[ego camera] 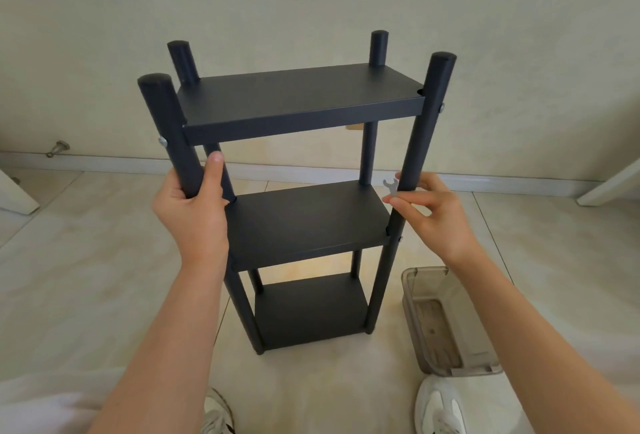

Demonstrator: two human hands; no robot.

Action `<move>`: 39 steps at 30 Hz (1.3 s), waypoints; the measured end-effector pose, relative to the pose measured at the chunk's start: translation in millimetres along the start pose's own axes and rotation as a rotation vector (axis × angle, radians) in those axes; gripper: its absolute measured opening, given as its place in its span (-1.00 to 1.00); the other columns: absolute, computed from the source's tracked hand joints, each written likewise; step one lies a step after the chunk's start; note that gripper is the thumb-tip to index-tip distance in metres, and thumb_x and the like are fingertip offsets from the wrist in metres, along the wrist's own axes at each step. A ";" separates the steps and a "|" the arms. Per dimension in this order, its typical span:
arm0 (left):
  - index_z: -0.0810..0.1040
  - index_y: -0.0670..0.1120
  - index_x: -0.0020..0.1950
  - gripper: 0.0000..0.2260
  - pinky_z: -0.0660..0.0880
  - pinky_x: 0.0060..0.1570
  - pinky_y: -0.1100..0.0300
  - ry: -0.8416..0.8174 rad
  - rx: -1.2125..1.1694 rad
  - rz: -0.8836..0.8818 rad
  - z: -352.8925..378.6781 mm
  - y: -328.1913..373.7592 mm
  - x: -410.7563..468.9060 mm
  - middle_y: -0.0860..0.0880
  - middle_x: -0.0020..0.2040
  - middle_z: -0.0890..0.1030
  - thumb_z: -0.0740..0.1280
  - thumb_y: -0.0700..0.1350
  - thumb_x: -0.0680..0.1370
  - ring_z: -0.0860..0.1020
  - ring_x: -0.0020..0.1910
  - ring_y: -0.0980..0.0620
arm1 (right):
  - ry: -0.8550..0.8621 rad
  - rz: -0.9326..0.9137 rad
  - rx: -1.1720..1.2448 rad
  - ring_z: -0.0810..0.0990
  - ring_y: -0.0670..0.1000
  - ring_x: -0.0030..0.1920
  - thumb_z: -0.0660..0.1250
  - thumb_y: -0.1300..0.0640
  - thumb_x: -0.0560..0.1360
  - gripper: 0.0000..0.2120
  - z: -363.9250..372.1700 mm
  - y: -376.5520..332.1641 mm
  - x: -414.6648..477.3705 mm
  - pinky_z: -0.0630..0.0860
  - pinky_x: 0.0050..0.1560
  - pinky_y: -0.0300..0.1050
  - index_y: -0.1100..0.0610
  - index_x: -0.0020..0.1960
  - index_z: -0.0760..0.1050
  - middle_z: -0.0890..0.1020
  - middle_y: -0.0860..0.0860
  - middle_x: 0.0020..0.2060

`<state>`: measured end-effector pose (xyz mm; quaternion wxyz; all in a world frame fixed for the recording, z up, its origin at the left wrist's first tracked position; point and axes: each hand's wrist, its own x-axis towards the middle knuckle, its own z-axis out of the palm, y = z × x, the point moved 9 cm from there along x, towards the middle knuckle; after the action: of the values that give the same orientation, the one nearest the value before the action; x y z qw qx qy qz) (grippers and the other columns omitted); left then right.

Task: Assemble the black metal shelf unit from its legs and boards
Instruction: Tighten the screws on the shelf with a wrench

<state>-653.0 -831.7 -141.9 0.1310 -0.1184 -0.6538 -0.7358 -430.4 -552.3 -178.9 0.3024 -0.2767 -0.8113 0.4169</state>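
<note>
The black metal shelf unit point(298, 101) stands upright on the tiled floor with three boards fixed between four round legs. Its top board point(294, 94), middle board point(308, 219) and bottom board point(311, 309) all sit level. My left hand point(194, 205) grips the near left leg point(173, 136) just below the top board. My right hand point(429, 208) pinches a small silver wrench point(391, 188) and touches the near right leg point(419, 143) above the middle board. Silver bolt heads show on the near legs at the top board.
A clear plastic tray point(446, 323) lies on the floor at the right, beside the shelf's base. My two white shoes point(440, 409) show at the bottom edge. A wall with a white skirting board point(104, 163) runs behind the shelf. White furniture edges stand at both sides.
</note>
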 end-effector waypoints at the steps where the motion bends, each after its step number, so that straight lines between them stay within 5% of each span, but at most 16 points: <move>1: 0.51 0.09 -0.30 -0.72 0.51 -0.27 0.21 0.008 0.001 -0.007 -2.7 -3.0 1.3 0.13 -0.38 0.48 0.44 0.22 0.45 0.49 -0.32 0.08 | 0.010 0.010 0.013 0.47 -0.09 0.26 0.43 0.07 0.50 -0.88 -3.3 8.1 -5.4 0.42 0.24 -0.19 0.07 -0.04 0.72 0.51 -0.07 0.26; 9: 0.47 -0.03 -0.26 -0.65 0.48 -0.26 0.07 0.030 0.004 -0.025 -11.3 -12.1 2.5 -0.09 -0.32 0.44 0.45 0.20 0.47 0.44 -0.30 -0.06 | 0.202 0.315 0.102 0.61 0.08 0.01 0.41 0.21 0.51 -0.90 -7.4 115.9 -56.1 0.56 -0.01 -0.08 0.22 -0.04 0.69 0.66 0.08 -0.01; 11: 0.48 -0.01 -0.27 -0.67 0.50 -0.26 0.09 0.032 0.004 -0.029 -11.8 -11.4 0.9 -0.05 -0.34 0.45 0.44 0.20 0.46 0.46 -0.30 -0.04 | 0.184 0.463 -0.031 0.61 0.06 -0.05 0.37 0.13 0.56 -0.85 -2.3 152.5 -73.8 0.53 -0.06 -0.10 0.17 -0.01 0.68 0.67 0.05 -0.09; 15: 0.47 -0.03 -0.27 -0.66 0.49 -0.27 0.08 0.019 0.005 -0.036 -13.9 -11.8 -0.9 -0.10 -0.33 0.42 0.44 0.19 0.46 0.43 -0.31 -0.05 | 0.024 0.737 -0.180 0.50 0.03 -0.41 0.26 0.15 0.63 -0.64 17.5 225.9 -113.6 0.38 -0.41 -0.22 0.25 -0.30 0.58 0.57 0.09 -0.44; 17: 0.46 -0.02 -0.28 -0.67 0.48 -0.28 0.10 0.010 0.011 -0.042 -15.1 -12.5 -0.9 -0.11 -0.33 0.41 0.44 0.19 0.46 0.42 -0.31 -0.05 | -0.045 0.862 -0.249 0.51 0.05 -0.42 0.22 0.22 0.63 -0.64 24.4 258.0 -129.9 0.46 -0.40 -0.18 0.26 -0.33 0.48 0.55 0.12 -0.44; 19: 0.46 0.00 -0.29 -0.68 0.50 -0.28 0.14 0.002 0.027 -0.050 -15.7 -13.2 -1.2 -0.03 -0.36 0.42 0.42 0.19 0.47 0.44 -0.31 -0.01 | -0.121 0.946 -0.345 0.61 0.16 -0.22 0.22 0.22 0.63 -0.76 30.8 280.4 -140.2 0.59 -0.17 0.00 0.25 -0.20 0.43 0.57 0.19 -0.27; 24: 0.45 0.05 -0.31 -0.70 0.53 -0.30 0.29 -0.018 0.054 -0.049 -17.3 -14.0 -2.9 0.09 -0.40 0.42 0.41 0.18 0.49 0.46 -0.34 0.07 | -0.222 0.916 -0.646 0.48 0.08 -0.23 0.21 0.19 0.63 -0.74 32.6 305.1 -149.2 0.38 -0.24 -0.12 0.16 -0.24 0.34 0.44 0.06 -0.30; 31: 0.42 0.08 -0.35 -0.68 0.51 -0.31 0.29 -0.008 0.082 -0.019 -23.2 -14.8 -4.6 0.11 -0.47 0.39 0.40 0.17 0.51 0.43 -0.42 0.08 | -0.346 0.916 -0.706 0.44 0.12 -0.16 0.20 0.23 0.61 -0.86 43.3 318.6 -156.1 0.37 -0.19 -0.13 0.28 0.04 0.49 0.58 0.22 0.03; 36: 0.42 0.14 -0.43 -0.65 0.53 -0.27 0.22 0.019 0.076 -0.044 -29.7 -19.4 -4.0 0.12 -0.47 0.37 0.40 0.17 0.51 0.41 -0.43 0.09 | -0.082 0.823 -0.484 0.38 0.05 -0.40 0.15 0.19 0.63 -0.66 41.5 279.9 -127.2 0.27 -0.39 -0.14 0.22 -0.32 0.41 0.47 0.08 -0.42; 39: 0.41 0.07 -0.36 -0.66 0.51 -0.30 0.32 0.052 0.086 -0.031 -33.4 -21.2 -4.8 0.11 -0.46 0.39 0.39 0.18 0.51 0.45 -0.42 0.11 | 0.178 0.708 -0.204 0.49 -0.02 -0.32 0.17 0.18 0.64 -0.76 38.1 222.1 -96.4 0.40 -0.29 -0.18 0.21 0.02 0.60 0.60 0.06 -0.22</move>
<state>-655.9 -862.4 -167.2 0.1413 -0.0834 -0.6830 -0.7118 -350.2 -528.5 -409.3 0.1800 -0.6037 -0.6733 0.3871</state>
